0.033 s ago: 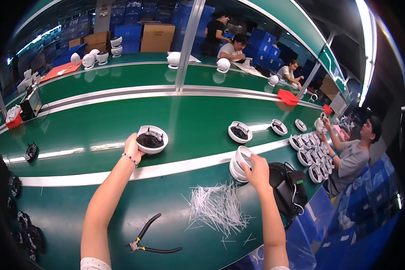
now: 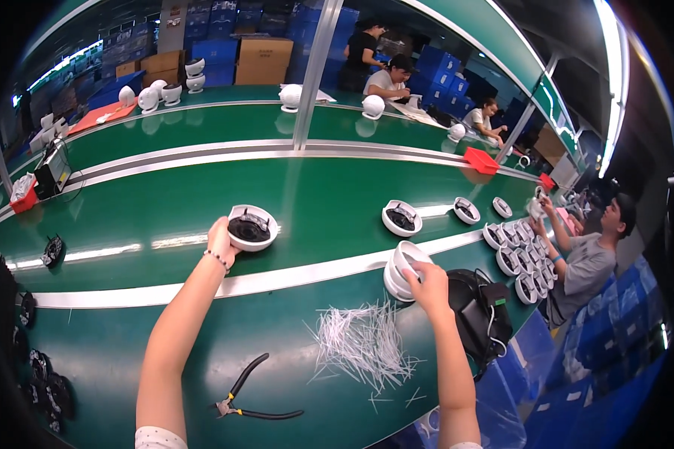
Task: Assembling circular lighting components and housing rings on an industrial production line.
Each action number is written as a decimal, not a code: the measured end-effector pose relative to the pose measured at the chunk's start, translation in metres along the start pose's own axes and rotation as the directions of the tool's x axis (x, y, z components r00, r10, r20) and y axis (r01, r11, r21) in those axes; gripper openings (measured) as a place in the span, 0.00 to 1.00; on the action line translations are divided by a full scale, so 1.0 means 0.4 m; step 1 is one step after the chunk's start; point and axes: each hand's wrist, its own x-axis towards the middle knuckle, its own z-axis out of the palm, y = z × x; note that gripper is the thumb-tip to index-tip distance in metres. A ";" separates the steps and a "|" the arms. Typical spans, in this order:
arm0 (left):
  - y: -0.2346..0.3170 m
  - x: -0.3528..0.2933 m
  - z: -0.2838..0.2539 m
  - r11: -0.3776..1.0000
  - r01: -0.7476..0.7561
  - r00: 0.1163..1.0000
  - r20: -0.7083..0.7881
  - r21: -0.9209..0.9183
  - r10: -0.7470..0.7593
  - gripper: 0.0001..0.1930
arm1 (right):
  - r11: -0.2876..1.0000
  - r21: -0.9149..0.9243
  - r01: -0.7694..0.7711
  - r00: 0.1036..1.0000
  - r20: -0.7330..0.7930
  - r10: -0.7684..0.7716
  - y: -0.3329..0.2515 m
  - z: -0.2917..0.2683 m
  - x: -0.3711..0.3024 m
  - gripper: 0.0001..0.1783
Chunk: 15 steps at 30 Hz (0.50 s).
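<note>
My left hand (image 2: 221,245) is closed on the rim of a round white housing (image 2: 267,241) with a black part and dark wiring inside, held over the conveyor belt. My right hand (image 2: 429,288) pinches the rim of a white shell (image 2: 410,256) at the top of a small stack of white shells (image 2: 397,284). Whether that top shell is clear of the stack, I cannot tell. Left of my right forearm lies a pile of thin white strips (image 2: 359,344), perhaps cut cable ties. Side cutters (image 2: 236,393) with black handles lie open between my forearms.
Similar white housings (image 2: 402,218) sit farther along the belt (image 2: 329,194), several grouped near a co-worker (image 2: 595,258) at right. A black bag-like object (image 2: 475,314) is right of the stack. Black parts (image 2: 49,389) lie at the left edge. A metal post (image 2: 314,82) stands beyond the belt.
</note>
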 end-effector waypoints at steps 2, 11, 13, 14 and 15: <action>-0.012 0.035 -0.023 0.997 -0.051 0.997 -0.062 0.063 0.055 0.17 | 0.998 0.065 0.003 0.999 -0.034 -0.001 -0.010 0.005 0.000 0.12; 0.064 -0.085 -0.155 0.794 -0.311 0.884 -0.148 0.522 0.444 0.33 | 0.948 0.221 0.231 0.953 -0.246 -0.175 -0.125 -0.005 0.026 0.05; 0.067 -0.093 -0.211 0.698 -0.400 0.832 -0.084 0.594 0.549 0.32 | 0.877 0.238 0.417 0.892 -0.290 -0.346 -0.201 -0.009 0.015 0.07; 0.076 -0.105 -0.224 0.673 -0.415 0.812 -0.084 0.612 0.577 0.32 | 0.862 0.295 0.413 0.909 -0.202 -0.366 -0.243 -0.003 -0.003 0.09; 0.085 -0.123 -0.240 0.703 -0.447 0.795 -0.115 0.553 0.596 0.33 | 0.809 0.336 0.482 0.876 -0.157 -0.457 -0.281 0.021 -0.019 0.09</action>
